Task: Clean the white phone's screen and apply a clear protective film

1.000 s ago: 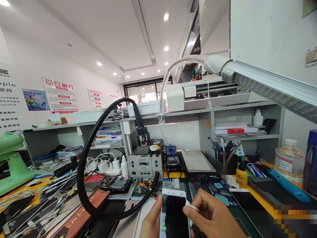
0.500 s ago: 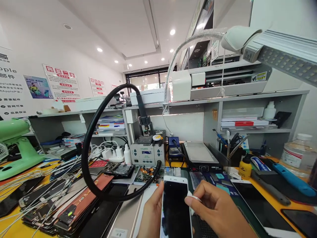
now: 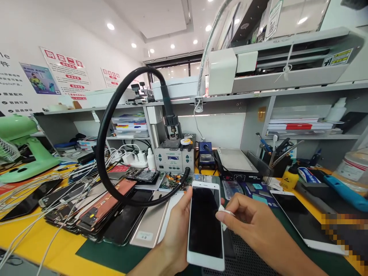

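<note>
A white smartphone (image 3: pixel 206 226) with a dark screen stands tilted toward me, gripped along its left side by my left hand (image 3: pixel 178 234). Between the thumb and fingers of my right hand (image 3: pixel 248 220) is a small crumpled white wipe (image 3: pixel 224 212), pressed at the phone's upper right edge. Parts of the left fingers are hidden behind the phone. Below both hands lie a dark green mat (image 3: pixel 99 255) and a black perforated surface (image 3: pixel 244 255).
A thick black hose (image 3: pixel 100 145) loops from the hot air station (image 3: pixel 172 159) close to my left hand. Stacked phone parts (image 3: pixel 100 214) lie left. Another white phone (image 3: pixel 304 218) rests right, near a yellow bottle (image 3: pixel 289 179) and a tool holder (image 3: pixel 274 163).
The camera view has tipped downward, so more of the phone, the mat and my forearms shows. Both hands keep their hold; the wipe stays by the phone's right edge.
</note>
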Action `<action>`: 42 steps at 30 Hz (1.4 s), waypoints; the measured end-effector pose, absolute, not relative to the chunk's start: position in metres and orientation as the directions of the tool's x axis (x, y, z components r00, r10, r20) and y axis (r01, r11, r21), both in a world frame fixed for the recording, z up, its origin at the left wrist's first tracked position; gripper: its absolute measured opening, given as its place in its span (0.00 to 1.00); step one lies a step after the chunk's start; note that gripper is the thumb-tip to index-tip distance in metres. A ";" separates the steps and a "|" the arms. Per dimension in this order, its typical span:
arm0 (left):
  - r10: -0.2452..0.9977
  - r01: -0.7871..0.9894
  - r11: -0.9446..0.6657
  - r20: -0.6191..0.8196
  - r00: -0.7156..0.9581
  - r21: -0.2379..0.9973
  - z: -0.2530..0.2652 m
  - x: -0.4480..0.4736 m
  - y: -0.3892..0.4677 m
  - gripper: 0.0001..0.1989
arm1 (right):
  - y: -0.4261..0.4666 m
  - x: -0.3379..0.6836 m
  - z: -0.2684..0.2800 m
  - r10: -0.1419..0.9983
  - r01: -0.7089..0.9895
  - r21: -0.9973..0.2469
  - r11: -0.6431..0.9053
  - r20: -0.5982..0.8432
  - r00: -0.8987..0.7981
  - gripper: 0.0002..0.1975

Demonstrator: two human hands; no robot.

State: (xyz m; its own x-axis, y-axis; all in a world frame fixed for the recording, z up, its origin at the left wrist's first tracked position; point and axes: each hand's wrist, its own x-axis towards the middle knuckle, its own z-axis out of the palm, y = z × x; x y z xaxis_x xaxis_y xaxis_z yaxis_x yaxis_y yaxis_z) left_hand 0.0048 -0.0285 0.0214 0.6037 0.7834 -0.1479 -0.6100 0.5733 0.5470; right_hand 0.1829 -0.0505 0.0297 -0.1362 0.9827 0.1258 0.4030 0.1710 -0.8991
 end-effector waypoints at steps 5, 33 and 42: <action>0.791 -0.603 0.573 -0.181 0.585 0.555 0.022 0.005 -0.029 0.31 | -0.052 0.183 0.030 0.983 0.434 -0.886 0.164 0.108 -0.151 0.17; 0.806 -0.643 0.568 -0.191 0.560 0.514 0.025 -0.002 -0.021 0.31 | -0.063 0.183 0.028 0.933 0.610 -0.770 0.187 -0.054 -0.355 0.11; 0.809 -0.643 0.569 -0.207 0.551 0.512 0.025 -0.002 -0.018 0.32 | -0.067 0.191 0.024 0.929 0.665 -0.705 0.246 -0.024 -0.369 0.07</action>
State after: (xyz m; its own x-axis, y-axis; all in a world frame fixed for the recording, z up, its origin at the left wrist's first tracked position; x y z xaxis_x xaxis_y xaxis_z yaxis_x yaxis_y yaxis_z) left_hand -0.0020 -0.0176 0.0252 0.5506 0.8088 -0.2068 -0.6432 0.5689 0.5124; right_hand 0.1914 -0.0669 0.0242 -0.3694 0.9290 -0.0243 0.6653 0.2461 -0.7049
